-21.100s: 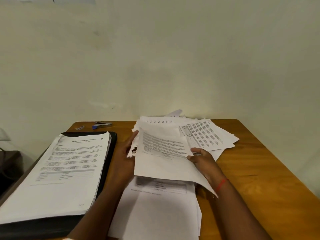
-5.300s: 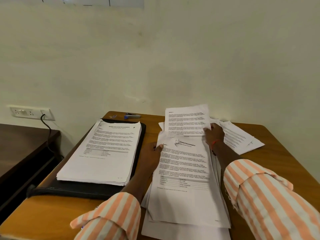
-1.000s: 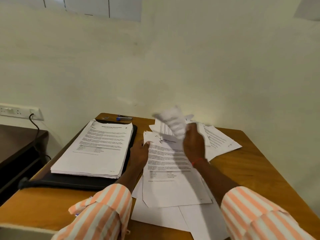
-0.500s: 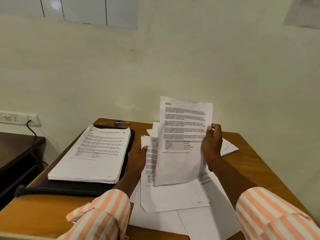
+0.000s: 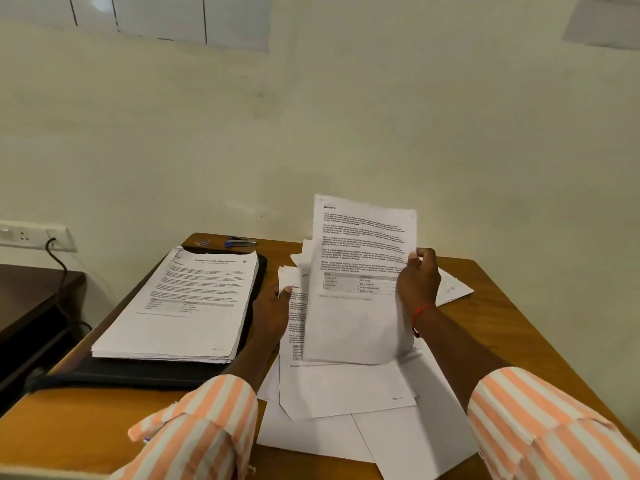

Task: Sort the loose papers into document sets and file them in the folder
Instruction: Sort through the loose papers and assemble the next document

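Observation:
My right hand (image 5: 418,281) pinches the right edge of a printed sheet (image 5: 360,271) and holds it upright above the loose papers (image 5: 346,393) spread over the middle of the desk. My left hand (image 5: 272,313) rests on the left edge of that loose pile, thumb on the top page. To the left lies an open black folder (image 5: 138,374) with a thick, squared stack of printed pages (image 5: 187,303) on it.
A blue stapler (image 5: 239,242) and a small clip (image 5: 202,242) sit at the desk's (image 5: 502,327) far edge by the wall. More sheets (image 5: 450,287) lie behind my right hand. A dark side table (image 5: 31,299) and a wall socket (image 5: 34,235) with a cable are on the left.
My right hand pulled a sheet out of the far papers and raised it upright; over the last half second it stays held up. My left hand has stayed on the pile.

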